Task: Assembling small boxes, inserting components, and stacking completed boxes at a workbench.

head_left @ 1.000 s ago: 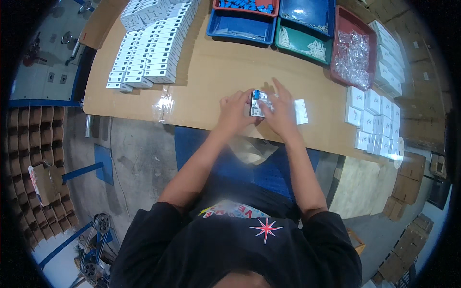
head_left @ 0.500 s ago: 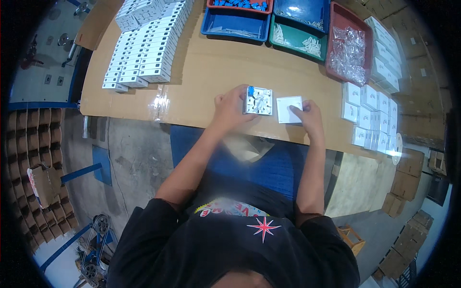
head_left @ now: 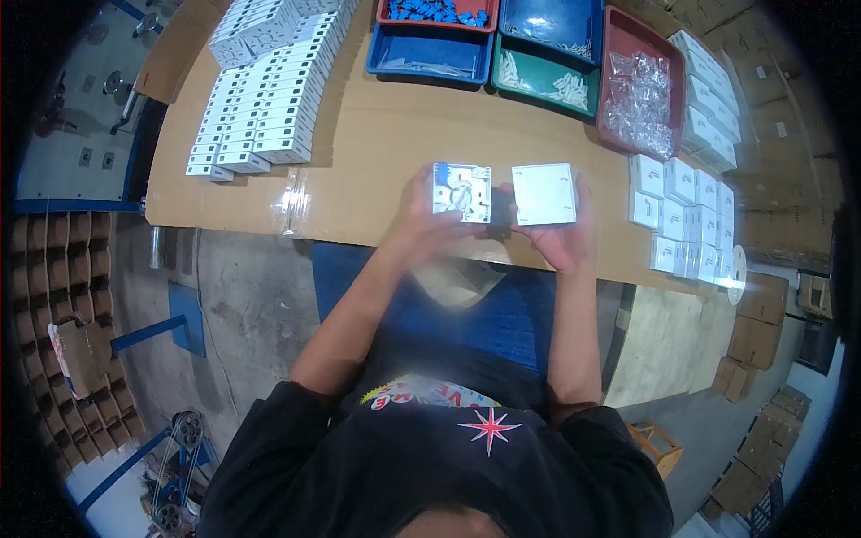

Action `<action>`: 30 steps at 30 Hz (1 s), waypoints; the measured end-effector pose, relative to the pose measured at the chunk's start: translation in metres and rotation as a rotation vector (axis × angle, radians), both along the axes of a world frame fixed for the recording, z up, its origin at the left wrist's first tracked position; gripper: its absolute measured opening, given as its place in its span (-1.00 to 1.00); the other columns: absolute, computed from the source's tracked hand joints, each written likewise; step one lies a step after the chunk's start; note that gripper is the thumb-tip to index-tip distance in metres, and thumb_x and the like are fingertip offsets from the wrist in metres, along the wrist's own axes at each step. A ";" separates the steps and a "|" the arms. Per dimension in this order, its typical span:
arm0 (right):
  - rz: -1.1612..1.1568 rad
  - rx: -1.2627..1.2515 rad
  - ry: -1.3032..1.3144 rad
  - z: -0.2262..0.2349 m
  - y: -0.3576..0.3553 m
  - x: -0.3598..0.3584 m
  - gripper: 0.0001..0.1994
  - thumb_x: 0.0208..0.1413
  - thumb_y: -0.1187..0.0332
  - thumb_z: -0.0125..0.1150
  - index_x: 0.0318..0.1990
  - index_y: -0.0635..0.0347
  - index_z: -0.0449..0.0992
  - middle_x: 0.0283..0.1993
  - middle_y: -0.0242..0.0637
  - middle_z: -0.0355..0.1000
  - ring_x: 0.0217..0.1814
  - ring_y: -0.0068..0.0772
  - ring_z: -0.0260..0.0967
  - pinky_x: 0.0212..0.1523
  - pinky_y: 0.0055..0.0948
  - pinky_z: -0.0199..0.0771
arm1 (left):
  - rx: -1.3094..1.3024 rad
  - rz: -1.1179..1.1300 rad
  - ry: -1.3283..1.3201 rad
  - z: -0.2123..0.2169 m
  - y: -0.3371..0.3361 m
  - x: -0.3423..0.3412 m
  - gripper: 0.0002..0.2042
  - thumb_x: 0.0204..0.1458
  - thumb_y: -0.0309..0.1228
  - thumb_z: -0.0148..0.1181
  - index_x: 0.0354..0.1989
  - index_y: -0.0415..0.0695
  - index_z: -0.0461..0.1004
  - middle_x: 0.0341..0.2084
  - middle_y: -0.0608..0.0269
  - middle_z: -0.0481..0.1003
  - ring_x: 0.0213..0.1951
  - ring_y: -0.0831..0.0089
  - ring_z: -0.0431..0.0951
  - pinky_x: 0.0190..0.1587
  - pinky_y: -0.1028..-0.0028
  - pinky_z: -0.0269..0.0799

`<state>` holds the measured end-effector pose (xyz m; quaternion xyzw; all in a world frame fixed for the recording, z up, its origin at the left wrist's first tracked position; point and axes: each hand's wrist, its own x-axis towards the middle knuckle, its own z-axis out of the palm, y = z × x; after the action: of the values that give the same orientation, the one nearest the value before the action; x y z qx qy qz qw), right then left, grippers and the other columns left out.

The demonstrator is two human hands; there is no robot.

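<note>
two square white parts in our hands: left hand (head_left: 421,220) pinches the switch body (head_left: 462,191), wiring side up; right hand (head_left: 560,238) grips the plain cover plate (head_left: 543,194) beside it.

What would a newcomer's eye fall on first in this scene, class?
First, the two hands at the table's near edge: the left hand holds a white square part with its inner works showing, the right hand a plain white square cover. Next, rows of small white boxes far left and coloured trays along the back.
</note>
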<state>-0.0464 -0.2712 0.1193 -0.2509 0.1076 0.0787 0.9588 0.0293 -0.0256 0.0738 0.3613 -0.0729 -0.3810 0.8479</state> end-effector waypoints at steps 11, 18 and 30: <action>-0.004 -0.071 -0.044 -0.003 0.025 0.001 -0.47 0.45 -0.07 -0.17 0.37 0.05 0.25 0.36 0.09 0.31 0.08 0.09 0.56 -0.08 0.12 0.70 | 0.095 0.051 -0.115 -0.013 0.001 0.009 -0.37 0.36 0.15 -0.16 0.50 0.14 0.02 0.37 0.02 0.28 0.31 -0.03 0.41 0.24 -0.17 0.44; -0.145 -0.412 0.119 -0.010 0.043 0.008 -0.74 0.43 0.11 0.09 0.07 0.04 0.39 0.01 -0.31 0.47 -0.01 -0.37 0.50 -0.10 -0.09 0.70 | -0.189 -0.004 0.312 -0.007 -0.001 0.010 -0.47 0.40 0.12 -0.21 0.42 0.14 0.14 0.35 0.06 0.31 0.34 0.03 0.37 0.27 -0.20 0.37; -0.169 -0.427 0.108 -0.024 0.056 0.013 -0.77 0.33 0.41 0.24 0.08 0.18 0.44 -0.06 -0.29 0.57 -0.04 -0.52 0.53 0.00 -0.49 0.52 | -0.046 0.025 0.365 -0.015 -0.003 0.009 -0.57 0.44 0.01 -0.21 0.36 0.16 0.24 0.29 0.20 0.38 0.31 0.17 0.40 0.23 -0.09 0.42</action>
<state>-0.0331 -0.2147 0.0956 -0.4335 0.1937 -0.0131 0.8800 0.0381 -0.0290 0.0584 0.2674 0.0779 -0.4280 0.8598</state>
